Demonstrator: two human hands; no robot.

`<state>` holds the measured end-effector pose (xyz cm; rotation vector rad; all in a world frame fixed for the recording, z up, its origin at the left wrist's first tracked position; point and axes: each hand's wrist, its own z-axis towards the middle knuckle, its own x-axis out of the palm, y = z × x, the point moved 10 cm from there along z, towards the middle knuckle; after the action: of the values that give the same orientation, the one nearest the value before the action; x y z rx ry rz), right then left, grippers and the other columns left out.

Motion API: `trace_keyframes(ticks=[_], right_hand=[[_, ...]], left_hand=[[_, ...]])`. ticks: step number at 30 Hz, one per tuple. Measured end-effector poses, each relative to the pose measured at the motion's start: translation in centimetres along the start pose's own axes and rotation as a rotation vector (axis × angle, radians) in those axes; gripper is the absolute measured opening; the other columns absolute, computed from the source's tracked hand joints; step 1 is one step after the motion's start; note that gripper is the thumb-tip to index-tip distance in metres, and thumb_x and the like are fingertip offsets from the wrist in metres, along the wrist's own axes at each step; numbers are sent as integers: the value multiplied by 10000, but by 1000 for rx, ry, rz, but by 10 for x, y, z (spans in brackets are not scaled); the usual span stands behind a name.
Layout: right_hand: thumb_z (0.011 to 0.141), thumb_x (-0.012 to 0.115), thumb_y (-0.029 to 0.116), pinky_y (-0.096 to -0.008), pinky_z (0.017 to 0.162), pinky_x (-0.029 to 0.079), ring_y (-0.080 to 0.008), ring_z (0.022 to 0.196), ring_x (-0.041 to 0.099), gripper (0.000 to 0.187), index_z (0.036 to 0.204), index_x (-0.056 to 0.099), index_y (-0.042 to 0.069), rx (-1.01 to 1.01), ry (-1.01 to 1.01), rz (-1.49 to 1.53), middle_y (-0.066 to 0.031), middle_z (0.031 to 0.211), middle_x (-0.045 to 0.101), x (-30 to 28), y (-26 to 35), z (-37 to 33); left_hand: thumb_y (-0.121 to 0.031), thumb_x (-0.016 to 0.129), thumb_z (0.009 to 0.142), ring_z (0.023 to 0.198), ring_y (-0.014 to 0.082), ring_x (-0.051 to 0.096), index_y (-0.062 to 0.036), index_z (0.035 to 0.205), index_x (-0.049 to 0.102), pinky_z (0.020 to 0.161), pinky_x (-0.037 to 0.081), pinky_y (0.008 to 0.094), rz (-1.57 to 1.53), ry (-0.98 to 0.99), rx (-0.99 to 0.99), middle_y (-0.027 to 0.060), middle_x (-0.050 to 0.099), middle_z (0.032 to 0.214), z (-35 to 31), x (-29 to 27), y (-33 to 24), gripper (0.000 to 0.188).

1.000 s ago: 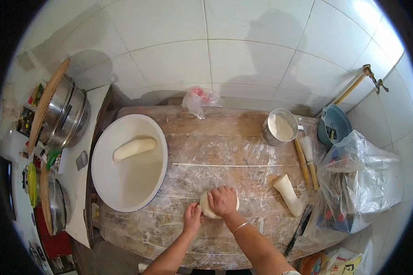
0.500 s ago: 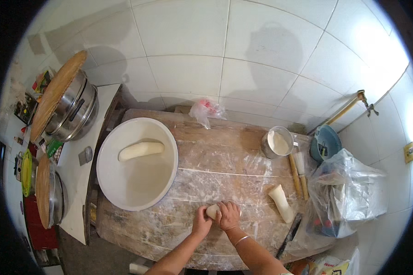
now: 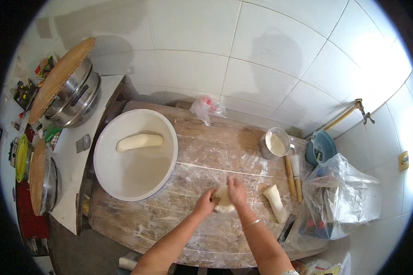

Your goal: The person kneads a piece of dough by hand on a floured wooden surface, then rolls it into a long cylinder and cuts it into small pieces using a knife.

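A small round lump of dough [image 3: 223, 200] lies on the floury wooden board [image 3: 215, 151]. My left hand [image 3: 206, 202] presses against its left side, and my right hand [image 3: 237, 192] covers its right side from above. A short dough log [image 3: 276, 203] rests on the board to the right of my hands. To the left stands a large white bowl [image 3: 124, 183] with a long dough roll [image 3: 139, 141] in it.
A metal cup of flour [image 3: 274, 143] stands at the board's back right, with wooden rolling pins [image 3: 290, 178] beside it. A clear plastic bag [image 3: 342, 197] sits on the right, a crumpled bag [image 3: 206, 107] by the tiled wall. Stacked steel pots [image 3: 71, 94] stand at left.
Both hands stay on the dough lump. It first moved toward the near edge, then back toward the middle. The left hand now cups its side; the view has tilted toward the wall.
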<state>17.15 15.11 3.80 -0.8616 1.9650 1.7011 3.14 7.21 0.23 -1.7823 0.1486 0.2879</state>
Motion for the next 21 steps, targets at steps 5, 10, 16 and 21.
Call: trace_keyframes(ticks=[5, 10, 16, 21], right_hand=[[836, 603, 210, -436, 796, 455, -312, 893, 600, 174, 931, 679, 85, -510, -246, -377, -115, 929, 651, 4, 38, -69], [856, 588, 280, -440, 784, 450, -313, 842, 615, 224, 793, 678, 85, -349, -117, -472, -126, 803, 641, 36, 29, -3], [934, 491, 430, -454, 736, 481, -379, 801, 630, 478, 754, 669, 25, 57, -92, -32, -167, 807, 678, 37, -15, 51], [933, 503, 402, -396, 751, 481, -362, 879, 633, 410, 905, 686, 36, 27, -20, -48, -166, 879, 681, 8, -20, -6]], left_hand=[[-40, 573, 890, 957, 301, 627, -52, 1282, 517, 798, 486, 387, 91, 101, -36, 141, 640, 1015, -44, 10, -1, 395], [-150, 570, 954, 841, 178, 645, -121, 1433, 314, 648, 551, 329, -683, 26, -561, 125, 606, 1073, -89, 40, 69, 545], [-78, 563, 923, 986, 277, 633, -160, 1451, 325, 728, 558, 392, -458, -110, -526, 156, 579, 1190, -7, 13, 14, 585], [18, 578, 807, 1036, 344, 610, -69, 1253, 535, 863, 492, 449, 17, 126, -80, 180, 632, 1127, -6, 9, 2, 456]])
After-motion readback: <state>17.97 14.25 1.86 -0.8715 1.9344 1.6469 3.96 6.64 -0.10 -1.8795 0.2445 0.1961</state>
